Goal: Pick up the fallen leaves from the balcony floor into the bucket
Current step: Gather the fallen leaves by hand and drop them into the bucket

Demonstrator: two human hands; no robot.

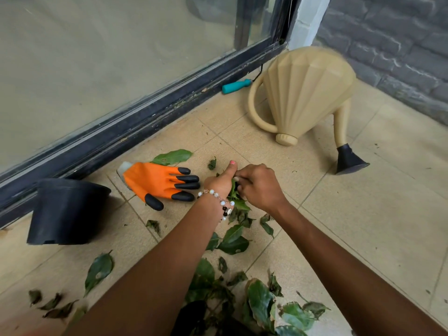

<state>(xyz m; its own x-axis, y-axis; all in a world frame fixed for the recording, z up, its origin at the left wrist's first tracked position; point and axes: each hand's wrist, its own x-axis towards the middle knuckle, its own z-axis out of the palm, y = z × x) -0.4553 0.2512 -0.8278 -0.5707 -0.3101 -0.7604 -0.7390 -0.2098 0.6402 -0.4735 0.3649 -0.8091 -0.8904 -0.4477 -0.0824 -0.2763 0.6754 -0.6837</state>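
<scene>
Near floor centre, left hand [219,181] and right hand [258,187] have fingers curled around a leaf bunch [236,201]; pack it tightly before lifting. More leaves [234,241] lie at six o'clock; the black bucket [68,212], tipped, at nine.

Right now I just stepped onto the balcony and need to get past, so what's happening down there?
A person is gathering fallen leaves off the tiled floor. The left hand holds a bunch of leaves and the right hand picks at it. More leaves lie scattered. An orange glove, a black pot and a watering can sit nearby.
</scene>
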